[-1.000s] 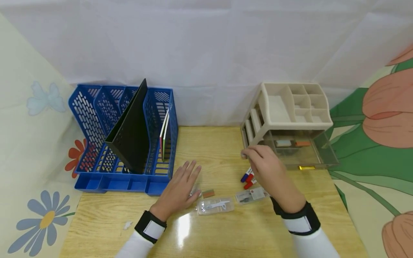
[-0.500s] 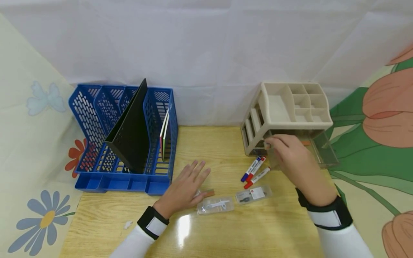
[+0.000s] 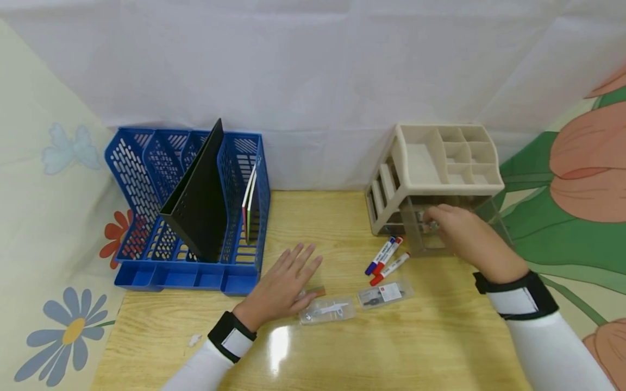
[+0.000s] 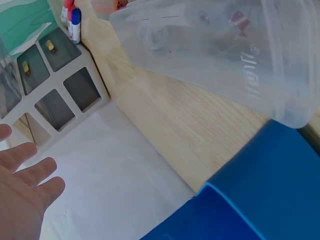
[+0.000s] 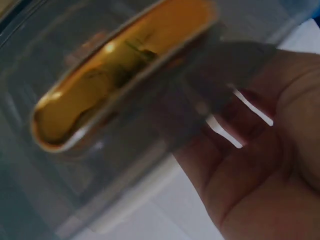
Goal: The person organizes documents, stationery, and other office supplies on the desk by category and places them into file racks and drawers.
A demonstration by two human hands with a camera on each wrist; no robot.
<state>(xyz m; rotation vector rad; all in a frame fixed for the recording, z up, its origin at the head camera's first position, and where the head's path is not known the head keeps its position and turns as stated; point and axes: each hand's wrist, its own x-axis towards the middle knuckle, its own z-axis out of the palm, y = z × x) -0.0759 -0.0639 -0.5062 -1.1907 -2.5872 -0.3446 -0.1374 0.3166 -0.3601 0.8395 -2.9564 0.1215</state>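
Here's the right hand (image 3: pixel 462 233), fingers bent, down in the pulled-out drawer (image 3: pixel 413 239) of the beige organizer (image 3: pixel 424 165)! Small, pale things sit at its fingertips, too unclear to name, and I can't tell whether it grips one. Up close from the right wrist, a gold handle (image 5: pixel 122 75) gleams on the drawer's front.

Over to the left hand (image 3: pixel 281 282): open, fingers spread, holding nothing, low over the table (image 3: pixel 342 353), thumb just beside a brownish block (image 3: pixel 319 291) and a clear case (image 3: pixel 326 312) with a white tool inside. A second case (image 3: pixel 385 294), labelled, lies to the right, and behind it, near the drawer, three markers (image 3: pixel 386 260), two red-capped, one blue!
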